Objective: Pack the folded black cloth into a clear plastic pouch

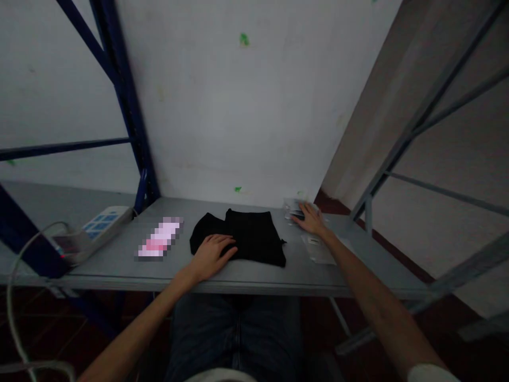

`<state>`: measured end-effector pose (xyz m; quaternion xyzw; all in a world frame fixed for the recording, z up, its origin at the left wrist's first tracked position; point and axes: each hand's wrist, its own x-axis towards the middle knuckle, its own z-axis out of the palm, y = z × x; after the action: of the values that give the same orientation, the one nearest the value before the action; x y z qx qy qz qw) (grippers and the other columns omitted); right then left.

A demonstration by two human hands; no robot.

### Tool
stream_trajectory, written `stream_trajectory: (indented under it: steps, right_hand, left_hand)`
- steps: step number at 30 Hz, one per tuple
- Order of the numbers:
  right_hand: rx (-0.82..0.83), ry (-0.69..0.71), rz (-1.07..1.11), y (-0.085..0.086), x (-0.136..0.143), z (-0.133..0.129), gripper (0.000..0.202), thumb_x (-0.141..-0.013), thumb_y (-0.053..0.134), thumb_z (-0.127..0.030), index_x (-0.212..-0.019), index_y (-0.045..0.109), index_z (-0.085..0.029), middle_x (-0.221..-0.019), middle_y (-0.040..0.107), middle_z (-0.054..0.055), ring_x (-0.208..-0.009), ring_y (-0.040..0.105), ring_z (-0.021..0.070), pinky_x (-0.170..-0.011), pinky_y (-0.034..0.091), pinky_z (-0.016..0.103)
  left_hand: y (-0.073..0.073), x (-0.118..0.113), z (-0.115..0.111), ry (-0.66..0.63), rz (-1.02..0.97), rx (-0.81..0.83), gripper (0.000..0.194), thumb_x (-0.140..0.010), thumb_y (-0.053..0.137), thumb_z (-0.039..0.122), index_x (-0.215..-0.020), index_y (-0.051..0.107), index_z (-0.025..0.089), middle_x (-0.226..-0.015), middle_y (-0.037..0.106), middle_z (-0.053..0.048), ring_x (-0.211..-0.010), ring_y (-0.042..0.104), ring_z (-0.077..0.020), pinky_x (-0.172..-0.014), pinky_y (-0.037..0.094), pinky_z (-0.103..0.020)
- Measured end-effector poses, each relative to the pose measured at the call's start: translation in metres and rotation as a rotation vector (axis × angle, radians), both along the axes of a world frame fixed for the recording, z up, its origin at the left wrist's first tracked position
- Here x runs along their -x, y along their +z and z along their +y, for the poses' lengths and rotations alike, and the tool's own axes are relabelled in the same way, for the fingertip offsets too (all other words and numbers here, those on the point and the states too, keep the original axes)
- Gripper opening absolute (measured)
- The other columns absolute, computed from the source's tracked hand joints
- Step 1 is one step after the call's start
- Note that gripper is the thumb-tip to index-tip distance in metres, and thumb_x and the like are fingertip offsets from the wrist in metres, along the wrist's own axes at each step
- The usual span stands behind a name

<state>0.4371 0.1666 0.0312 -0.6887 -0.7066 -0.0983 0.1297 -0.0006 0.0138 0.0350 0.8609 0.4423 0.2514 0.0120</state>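
Observation:
A black cloth pouch [254, 233] with a small cord knot at its right side lies flat on the grey shelf [155, 276]. Against its left part rests another black piece [204, 228], rounded at the left; whether the two are joined I cannot tell. My left hand [212, 254] lies on the black cloth near its lower left edge, fingers stretched out. Farther right, my right hand [312, 218] is spread over a clear plastic packet [292, 207] at the back of the shelf, touching it. Below that hand lies a flat clear plastic bag [320, 252] with a small white label.
Left of the cloth, a pixelated pink and white rectangle [161, 239] lies on the shelf. A white power strip [105, 225] with a cable [16, 297] sits by the blue rack post [131, 116]. Behind stands a white wall [238, 116]; grey metal struts [397, 138] rise at right.

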Motion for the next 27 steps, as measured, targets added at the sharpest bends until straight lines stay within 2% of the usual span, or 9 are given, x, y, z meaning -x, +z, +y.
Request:
stream_trajectory:
  steps: [3, 5, 6, 8, 11, 14, 17, 21, 27]
  right_hand:
    - [-0.323, 0.070, 0.047, 0.001, 0.024, -0.013, 0.072, -0.102, 0.039, -0.053, -0.161, 0.026, -0.014, -0.166, 0.030, 0.017, -0.153, 0.026, 0.0325, -0.124, 0.009, 0.061]
    - [-0.423, 0.158, 0.084, 0.005, 0.050, -0.019, 0.061, -0.103, 0.036, -0.041, -0.158, 0.034, -0.013, -0.161, 0.041, 0.017, -0.149, 0.034, 0.0294, -0.125, 0.016, 0.054]
    - [-0.416, 0.200, 0.097, 0.008, 0.065, -0.020, 0.056, -0.104, 0.035, -0.035, -0.155, 0.040, -0.013, -0.157, 0.047, 0.016, -0.146, 0.038, 0.0280, -0.124, 0.021, 0.050]
    - [-0.302, 0.253, 0.101, 0.013, 0.096, -0.018, 0.048, -0.103, 0.034, -0.028, -0.147, 0.050, -0.015, -0.148, 0.055, 0.015, -0.139, 0.046, 0.0260, -0.119, 0.031, 0.042]
    - [-0.075, 0.240, 0.065, 0.014, 0.133, -0.007, 0.045, -0.101, 0.042, -0.022, -0.144, 0.054, -0.016, -0.143, 0.059, 0.014, -0.133, 0.050, 0.0263, -0.114, 0.037, 0.038]
    - [0.018, 0.185, 0.067, 0.006, 0.150, 0.005, 0.039, -0.099, 0.048, -0.020, -0.134, 0.062, -0.015, -0.135, 0.063, 0.015, -0.125, 0.056, 0.0270, -0.107, 0.043, 0.036]
    - [0.074, 0.112, 0.088, -0.003, 0.153, 0.011, 0.036, -0.098, 0.050, -0.021, -0.131, 0.064, -0.016, -0.130, 0.064, 0.016, -0.119, 0.061, 0.0271, -0.101, 0.047, 0.037]
    - [0.098, 0.038, 0.126, -0.004, 0.151, 0.011, 0.040, -0.099, 0.050, -0.022, -0.138, 0.060, -0.018, -0.133, 0.061, 0.016, -0.121, 0.059, 0.0267, -0.103, 0.045, 0.037]
    - [0.142, -0.051, 0.185, 0.005, 0.148, 0.012, 0.038, -0.092, 0.064, -0.028, -0.128, 0.066, -0.016, -0.132, 0.061, 0.019, -0.120, 0.061, 0.0302, -0.095, 0.049, 0.036]
  left_hand:
    - [0.022, -0.002, 0.039, 0.099, -0.104, -0.046, 0.039, -0.106, 0.039, 0.044, -0.115, 0.070, 0.021, -0.116, 0.075, -0.008, -0.111, 0.067, -0.0252, -0.102, 0.049, -0.042]
    - [0.031, -0.004, 0.074, 0.219, -0.172, -0.011, 0.035, -0.104, 0.044, 0.038, -0.118, 0.069, 0.020, -0.114, 0.075, -0.008, -0.105, 0.069, -0.0229, -0.097, 0.051, -0.035]
    - [0.033, -0.005, 0.092, 0.289, -0.175, 0.043, 0.033, -0.102, 0.046, 0.037, -0.120, 0.068, 0.020, -0.112, 0.075, -0.007, -0.101, 0.070, -0.0213, -0.094, 0.051, -0.032]
    - [0.030, -0.008, 0.125, 0.362, -0.160, 0.073, 0.032, -0.100, 0.049, 0.033, -0.120, 0.069, 0.017, -0.107, 0.076, -0.009, -0.097, 0.070, -0.0220, -0.090, 0.052, -0.032]
    - [0.015, -0.012, 0.157, 0.437, -0.127, 0.107, 0.030, -0.096, 0.057, 0.037, -0.112, 0.072, 0.017, -0.098, 0.075, -0.011, -0.098, 0.070, -0.0254, -0.088, 0.052, -0.033]
    - [-0.002, -0.015, 0.169, 0.453, -0.109, 0.116, 0.028, -0.091, 0.064, 0.040, -0.107, 0.075, 0.019, -0.100, 0.074, -0.012, -0.103, 0.068, -0.0284, -0.089, 0.052, -0.035]
    - [-0.011, -0.019, 0.172, 0.428, -0.119, 0.093, 0.020, -0.091, 0.063, 0.032, -0.103, 0.075, 0.021, -0.108, 0.073, -0.012, -0.112, 0.065, -0.0297, -0.096, 0.050, -0.038]
    - [-0.009, -0.022, 0.175, 0.377, -0.182, 0.071, 0.020, -0.092, 0.056, 0.021, -0.106, 0.070, 0.021, -0.113, 0.072, -0.010, -0.115, 0.063, -0.0281, -0.101, 0.047, -0.040]
    - [-0.006, -0.017, 0.179, 0.288, -0.310, 0.112, 0.026, -0.094, 0.053, 0.018, -0.119, 0.058, 0.022, -0.100, 0.074, -0.007, -0.091, 0.069, -0.0222, -0.084, 0.051, -0.034]
